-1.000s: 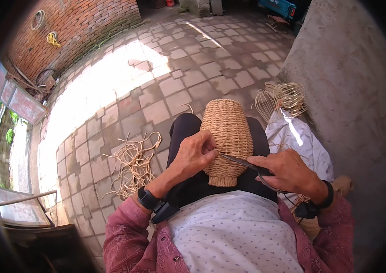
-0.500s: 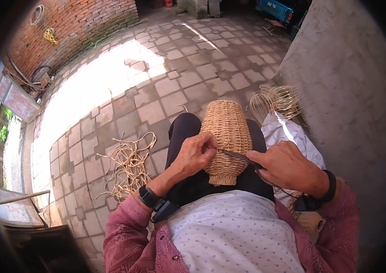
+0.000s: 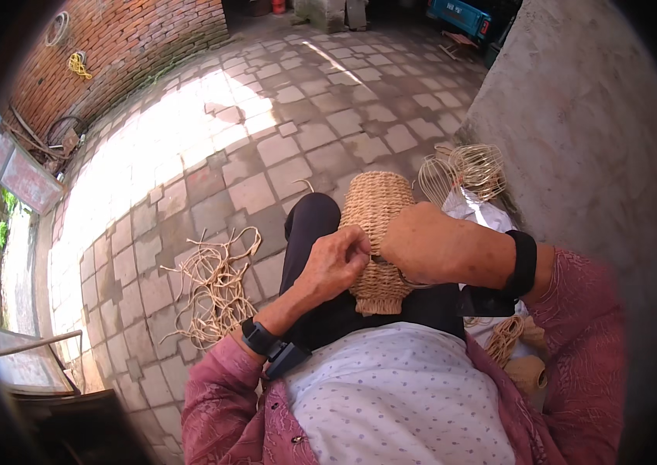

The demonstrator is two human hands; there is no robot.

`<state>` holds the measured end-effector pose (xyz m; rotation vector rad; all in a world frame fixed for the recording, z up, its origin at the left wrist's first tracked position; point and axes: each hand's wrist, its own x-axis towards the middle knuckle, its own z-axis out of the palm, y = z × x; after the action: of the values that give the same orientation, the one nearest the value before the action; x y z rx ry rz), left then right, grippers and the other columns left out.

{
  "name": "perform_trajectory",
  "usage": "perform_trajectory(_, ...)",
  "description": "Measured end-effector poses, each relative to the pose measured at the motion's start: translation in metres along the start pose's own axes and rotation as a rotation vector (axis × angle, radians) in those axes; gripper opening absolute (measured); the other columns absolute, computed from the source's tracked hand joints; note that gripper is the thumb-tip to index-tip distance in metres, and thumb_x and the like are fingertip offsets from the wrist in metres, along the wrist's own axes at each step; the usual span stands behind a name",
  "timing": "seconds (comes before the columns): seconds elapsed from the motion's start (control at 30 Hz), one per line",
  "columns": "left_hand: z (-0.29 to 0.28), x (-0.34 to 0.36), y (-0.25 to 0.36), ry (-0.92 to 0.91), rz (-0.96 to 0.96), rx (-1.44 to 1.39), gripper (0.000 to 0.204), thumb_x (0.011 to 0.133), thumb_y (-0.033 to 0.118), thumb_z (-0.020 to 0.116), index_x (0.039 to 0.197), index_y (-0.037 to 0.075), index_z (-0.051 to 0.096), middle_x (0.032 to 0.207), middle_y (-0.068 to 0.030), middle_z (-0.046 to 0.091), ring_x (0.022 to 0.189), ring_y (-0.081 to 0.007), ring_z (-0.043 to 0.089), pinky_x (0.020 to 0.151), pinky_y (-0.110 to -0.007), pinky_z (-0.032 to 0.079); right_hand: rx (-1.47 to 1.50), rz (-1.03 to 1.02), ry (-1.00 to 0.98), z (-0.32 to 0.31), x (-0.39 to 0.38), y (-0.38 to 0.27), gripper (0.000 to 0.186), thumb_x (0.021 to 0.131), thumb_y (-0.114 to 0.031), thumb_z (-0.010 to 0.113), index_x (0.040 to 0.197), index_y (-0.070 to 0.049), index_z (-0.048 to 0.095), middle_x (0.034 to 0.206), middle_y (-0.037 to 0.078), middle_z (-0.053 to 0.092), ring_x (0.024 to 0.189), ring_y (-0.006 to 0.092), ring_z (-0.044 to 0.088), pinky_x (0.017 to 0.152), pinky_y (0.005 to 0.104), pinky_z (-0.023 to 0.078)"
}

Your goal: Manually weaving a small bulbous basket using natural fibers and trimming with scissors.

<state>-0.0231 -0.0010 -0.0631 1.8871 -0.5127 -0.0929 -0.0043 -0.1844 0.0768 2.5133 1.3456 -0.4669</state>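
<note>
A woven straw-coloured basket (image 3: 379, 198), vase-shaped, lies across my lap between my thighs, its narrow fringed end toward me. My left hand (image 3: 332, 265) is closed in a pinch against the basket's left side; what its fingertips hold is too small to make out. Over the basket's right side, my right hand (image 3: 441, 246) is closed on scissors, with fingers turned down and hidden behind the back of the hand. Only a thin curved bit of the scissors' handle (image 3: 419, 285) shows below it, and a dark tip lies against the weave between the hands.
A tangle of loose cord (image 3: 216, 287) lies on the paving to my left. To my right are wire frames (image 3: 477, 169), a white sack (image 3: 474, 209), a bundle of cord (image 3: 505, 341) and a tan roll (image 3: 526, 372). A grey wall (image 3: 592, 155) rises close on the right.
My right hand has moved left and rolled over, so its back now covers the basket's right side and most of the scissors. My left hand keeps its pinch in place.
</note>
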Motion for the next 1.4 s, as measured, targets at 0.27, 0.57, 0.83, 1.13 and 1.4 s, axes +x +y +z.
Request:
perform_trajectory(0.27,-0.002,-0.007,-0.001,0.060,-0.041,-0.018,0.013,0.085,0.002,0.065,0.098,0.001,0.065,0.084,-0.0038,0.063,0.075,-0.0098,0.059,0.068,-0.027,0.049,0.135,0.118,0.059,-0.019,-0.088,-0.007,0.025,0.076,-0.015,0.069,0.100,-0.008,0.071,0.073,0.015,0.068,0.071,0.0335,0.069,0.063,0.0441,0.052)
perform_trajectory(0.57,0.011,0.006,0.009,0.105,0.112,0.142,0.013,0.091,0.011,0.069,0.099,0.001,0.070,0.085,-0.0073,0.062,0.076,-0.0190,0.062,0.070,-0.030,0.049,0.612,0.243,0.309,0.067,-0.130,0.003,0.044,0.079,-0.024,0.077,0.120,-0.013,0.069,0.085,0.013,0.072,0.072,0.0319,0.068,0.067,0.0399,0.052)
perform_trajectory(0.83,0.006,-0.001,0.008,0.042,0.171,0.052,0.016,0.097,0.018,0.062,0.095,0.002,0.062,0.091,-0.0067,0.058,0.085,-0.0177,0.055,0.078,-0.028,0.045,0.817,0.335,0.408,0.084,-0.111,0.002,0.053,0.076,-0.016,0.083,0.125,-0.005,0.066,0.100,0.016,0.074,0.075,0.0242,0.072,0.070,0.0326,0.053)
perform_trajectory(1.13,0.005,0.003,0.006,0.123,-0.208,-0.191,0.023,0.100,0.023,0.062,0.095,0.001,0.064,0.087,0.0027,0.060,0.083,-0.0060,0.052,0.076,-0.024,0.043,0.858,0.330,0.440,0.095,-0.101,0.000,0.048,0.079,-0.024,0.081,0.121,-0.007,0.066,0.094,0.013,0.073,0.068,0.0295,0.069,0.064,0.0357,0.052)
perform_trajectory(1.4,0.006,0.011,0.004,0.125,-0.298,-0.237,0.023,0.097,0.024,0.065,0.095,0.001,0.066,0.083,0.0037,0.061,0.078,-0.0051,0.052,0.071,-0.023,0.042,0.885,0.286,0.512,0.107,-0.096,-0.002,0.051,0.078,-0.024,0.082,0.123,-0.006,0.066,0.096,0.014,0.074,0.068,0.0302,0.070,0.065,0.0355,0.053)
